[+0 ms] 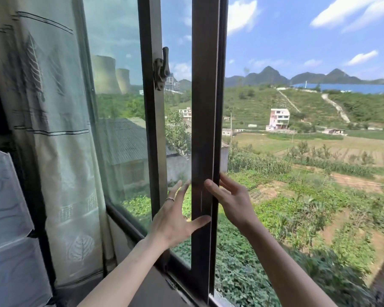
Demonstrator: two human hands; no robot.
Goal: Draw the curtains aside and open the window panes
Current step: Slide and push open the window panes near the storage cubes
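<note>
A pale curtain (60,138) with leaf prints hangs bunched at the left side of the window. A dark-framed sliding pane (205,107) stands in the middle, overlapping a second pane (118,107) behind it on the left. Right of the sliding frame the window stands open to the fields. My left hand (173,218), with a ring on one finger, lies flat with spread fingers against the glass and the frame's left edge. My right hand (231,200) curls its fingers around the frame's right edge.
A metal latch (162,69) sits on the rear pane's frame at upper centre. The dark window sill and track (155,284) run along the bottom. A patterned padded panel (9,218) stands at far left.
</note>
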